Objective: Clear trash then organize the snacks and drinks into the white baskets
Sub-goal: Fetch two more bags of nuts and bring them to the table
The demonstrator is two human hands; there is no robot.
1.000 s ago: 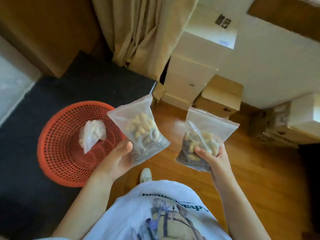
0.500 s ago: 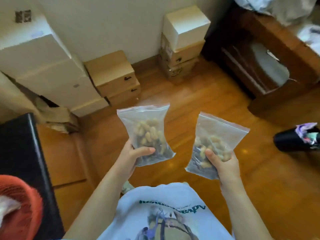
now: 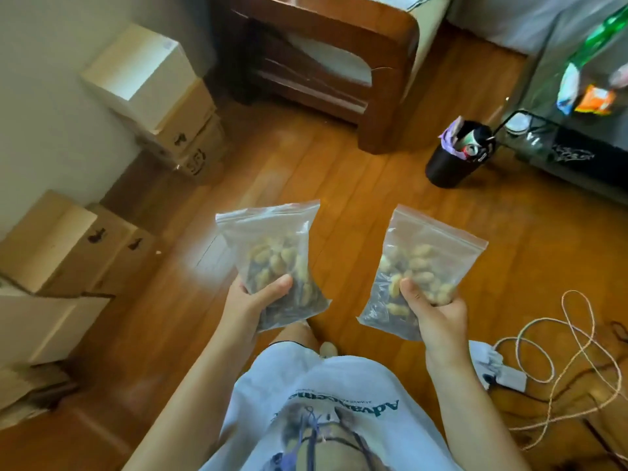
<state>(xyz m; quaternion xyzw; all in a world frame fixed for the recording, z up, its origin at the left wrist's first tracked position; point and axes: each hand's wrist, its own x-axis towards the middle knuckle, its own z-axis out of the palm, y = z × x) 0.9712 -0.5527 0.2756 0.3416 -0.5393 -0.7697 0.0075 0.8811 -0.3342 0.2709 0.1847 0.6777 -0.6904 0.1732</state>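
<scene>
I hold two clear zip bags of peanuts upright over the wooden floor. My left hand (image 3: 251,300) grips the left peanut bag (image 3: 272,246) at its lower part, thumb across the front. My right hand (image 3: 431,311) grips the right peanut bag (image 3: 424,253) the same way. A black trash bin (image 3: 448,164) stuffed with wrappers and a can stands on the floor ahead to the right. No white basket is in view.
Stacked cardboard boxes (image 3: 159,107) line the wall at left. A wooden chair or bench (image 3: 339,62) stands ahead. A glass table (image 3: 577,79) at far right carries a green bottle (image 3: 598,35) and an orange snack packet (image 3: 594,102). Cables (image 3: 557,351) and a power strip lie on the floor at right.
The view has swung right, away from the red basket and curtain, towards the black bin and glass table. Both hands keep the same grip on the bags.
</scene>
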